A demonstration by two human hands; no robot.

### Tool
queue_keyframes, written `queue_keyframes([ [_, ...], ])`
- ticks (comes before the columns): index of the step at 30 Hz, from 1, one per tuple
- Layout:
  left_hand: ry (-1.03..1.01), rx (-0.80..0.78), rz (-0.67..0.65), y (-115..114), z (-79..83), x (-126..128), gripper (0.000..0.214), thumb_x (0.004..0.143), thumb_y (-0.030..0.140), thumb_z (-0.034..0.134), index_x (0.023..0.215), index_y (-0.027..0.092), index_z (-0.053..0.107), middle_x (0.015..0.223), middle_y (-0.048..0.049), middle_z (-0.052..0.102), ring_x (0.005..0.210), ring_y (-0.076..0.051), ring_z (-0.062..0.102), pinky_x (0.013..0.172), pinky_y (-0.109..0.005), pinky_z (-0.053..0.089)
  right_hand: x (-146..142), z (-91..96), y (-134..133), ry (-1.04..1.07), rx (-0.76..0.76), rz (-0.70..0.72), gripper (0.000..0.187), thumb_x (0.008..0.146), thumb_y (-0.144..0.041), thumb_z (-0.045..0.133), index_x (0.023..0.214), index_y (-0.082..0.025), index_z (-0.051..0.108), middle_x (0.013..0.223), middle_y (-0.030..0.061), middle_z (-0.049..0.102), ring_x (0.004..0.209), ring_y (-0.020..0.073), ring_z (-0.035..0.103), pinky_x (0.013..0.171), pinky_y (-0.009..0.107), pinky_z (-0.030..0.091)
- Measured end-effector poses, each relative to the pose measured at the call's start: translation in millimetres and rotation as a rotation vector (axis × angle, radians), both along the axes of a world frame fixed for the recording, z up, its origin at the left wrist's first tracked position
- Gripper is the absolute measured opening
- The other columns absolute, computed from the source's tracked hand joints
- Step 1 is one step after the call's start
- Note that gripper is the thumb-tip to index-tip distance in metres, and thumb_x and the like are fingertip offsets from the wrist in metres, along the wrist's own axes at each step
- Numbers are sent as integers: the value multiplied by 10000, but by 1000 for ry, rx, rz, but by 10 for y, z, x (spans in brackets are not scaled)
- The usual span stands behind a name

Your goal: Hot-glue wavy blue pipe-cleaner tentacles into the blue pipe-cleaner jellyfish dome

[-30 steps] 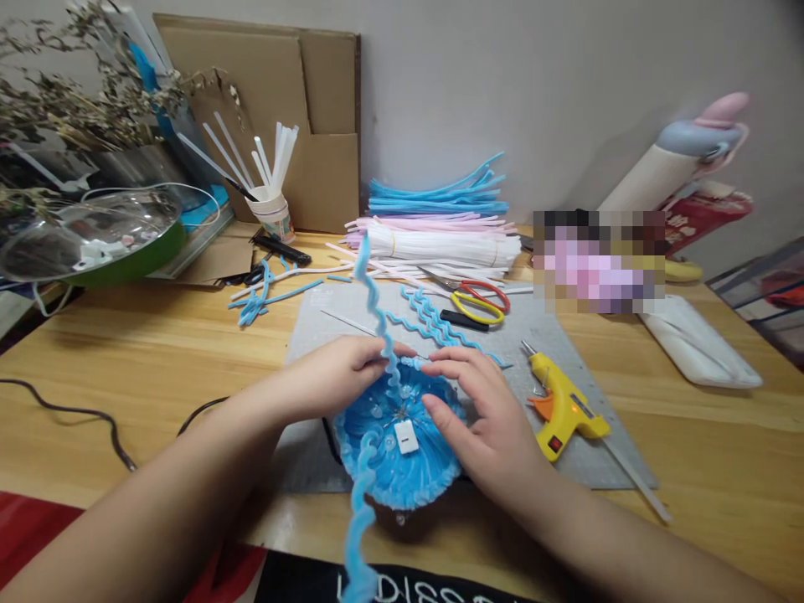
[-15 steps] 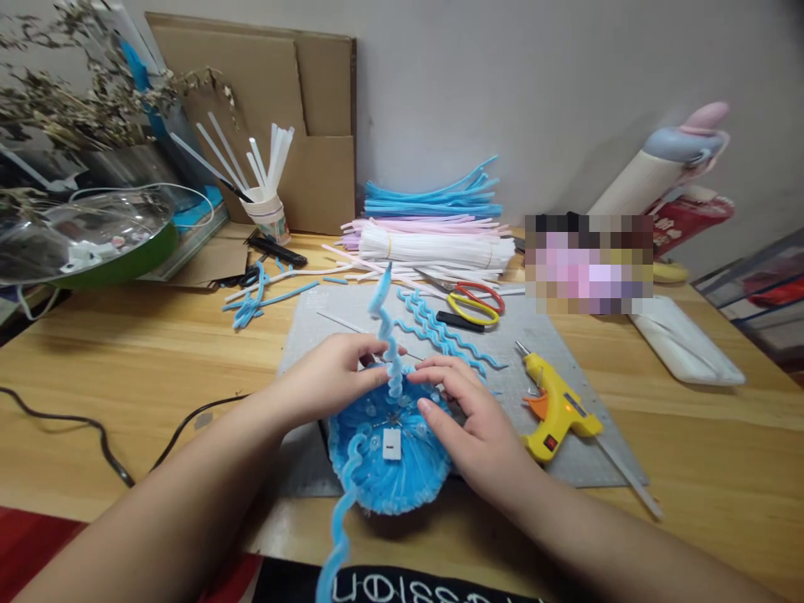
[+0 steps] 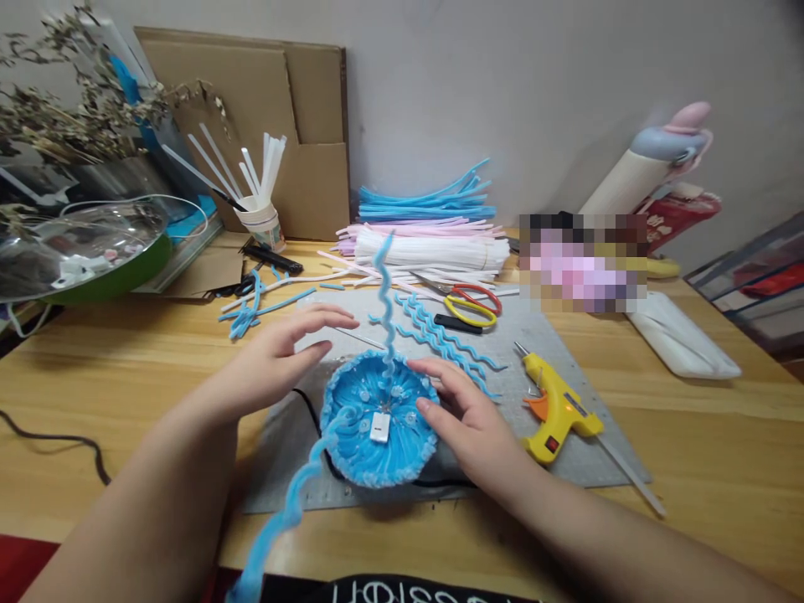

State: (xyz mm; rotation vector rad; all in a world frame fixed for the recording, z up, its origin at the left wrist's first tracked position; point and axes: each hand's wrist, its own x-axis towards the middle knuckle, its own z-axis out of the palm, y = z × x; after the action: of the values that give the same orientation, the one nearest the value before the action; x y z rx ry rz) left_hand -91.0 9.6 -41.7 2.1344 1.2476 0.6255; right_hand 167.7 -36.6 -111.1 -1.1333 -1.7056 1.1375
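Observed at the desk (image 3: 709,452): a blue bowl-shaped piece (image 3: 383,465) sits in the centre of the frame over a grey mat (image 3: 282,494), its open side facing the viewer. Inside is a small white box (image 3: 379,427); one wavy blue strand (image 3: 387,310) rises from the interior, and a second strand (image 3: 292,502) runs over the rim to the bottom edge, left of centre. The left hand (image 3: 286,356), left of the piece and clear of it, holds nothing; its grip is wide, thumb apart from fingers. The right hand (image 3: 468,414) has its grip on the upper right rim; firmness cannot be told. Right of centre lie a yellow glue gun (image 3: 559,410) and, higher up, scissors (image 3: 472,311) with red and yellow handles.
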Motion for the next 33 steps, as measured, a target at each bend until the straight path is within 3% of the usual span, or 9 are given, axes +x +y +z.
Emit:
queue_keyframes([
  [6,66,-22,-112,-83,-12,7,320,957,202,437,1214,225,625,1371,-69,573,1306,-228,494,1132,-447,366,-2,7,8,3,-30,-8,347,892,-268,547,1236,-250,583,1301,89,599,1201,241,578,1010,466,481],
  [10,237,-115,-223,-149,-61,-23,603,872,93,459,1446,271,406,1591,-81,296,1456,-291,281,1179,-545,258,-1,0,7,16,-75,-8,351,892,-287,547,1239,-245,579,1309,92,593,1183,249,584,1003,471,477],
  [13,316,-199,-335,-180,-55,-147,910,805,171,622,1553,281,116,1650,-107,62,1498,-362,100,1186,-587,194,1,-18,14,35,-113,-11,362,890,-298,554,1248,-253,574,1307,88,592,1149,253,598,979,468,489],
  [17,290,-247,-345,-205,-71,-150,1207,724,433,785,1553,284,-79,1649,-135,-36,1490,-423,15,1179,-634,121,1,-50,13,47,-130,-6,373,894,-303,553,1265,-269,564,1306,81,586,1131,255,601,954,470,500],
  [20,155,-294,-281,-216,-113,-23,1298,667,484,829,1544,309,-112,1648,-141,11,1490,-415,66,1179,-625,147,0,-57,1,58,-127,3,376,899,-303,548,1274,-277,554,1312,79,579,1138,253,597,955,471,500],
  [25,-144,-315,-343,-191,-207,111,1335,679,361,850,1520,325,-187,1614,-176,189,1489,-367,157,1173,-604,173,-3,-39,-12,50,-86,4,381,887,-280,550,1268,-267,553,1304,81,578,1139,253,593,967,483,490],
  [33,-245,-231,-338,-158,-286,149,1299,692,278,847,1529,340,-144,1534,-160,378,1492,-346,160,1173,-615,145,31,-37,-5,-64,72,18,379,900,-248,537,1278,-266,543,1339,84,533,1253,241,512,997,446,478],
])
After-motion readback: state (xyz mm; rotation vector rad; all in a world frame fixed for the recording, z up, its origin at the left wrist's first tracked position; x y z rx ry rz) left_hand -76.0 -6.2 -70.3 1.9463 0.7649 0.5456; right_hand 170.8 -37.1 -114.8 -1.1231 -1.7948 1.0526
